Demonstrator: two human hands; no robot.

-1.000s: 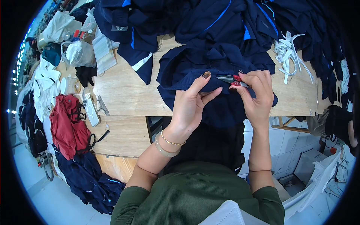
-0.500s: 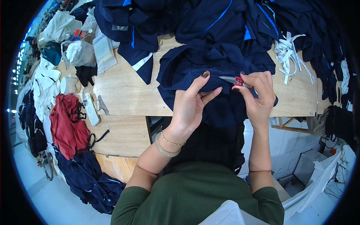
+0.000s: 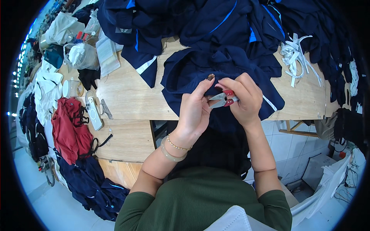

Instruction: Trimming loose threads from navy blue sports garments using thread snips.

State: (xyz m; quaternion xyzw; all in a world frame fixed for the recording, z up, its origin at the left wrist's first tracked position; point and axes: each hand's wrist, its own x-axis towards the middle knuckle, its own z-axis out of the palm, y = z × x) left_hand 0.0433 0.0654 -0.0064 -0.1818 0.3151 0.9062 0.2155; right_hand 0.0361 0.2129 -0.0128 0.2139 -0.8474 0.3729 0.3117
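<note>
A dark navy garment (image 3: 200,65) lies over the front edge of a wooden table (image 3: 127,96) and hangs down toward me. My left hand (image 3: 194,109) pinches a fold of it between thumb and fingers. My right hand (image 3: 244,98) grips small thread snips with red handles (image 3: 223,99), their blades pointing left toward the fold in my left hand. The two hands almost touch.
A heap of navy garments with blue stripes (image 3: 216,19) fills the table's back. White straps (image 3: 295,54) lie at the right. A phone (image 3: 93,109), a red garment (image 3: 69,129) and plastic bags (image 3: 83,56) sit on the left. More navy cloth (image 3: 92,184) lies on the floor.
The right hand with the snips has shifted slightly left and down toward the left hand's fingers. The garment and the left hand stay about where they were.
</note>
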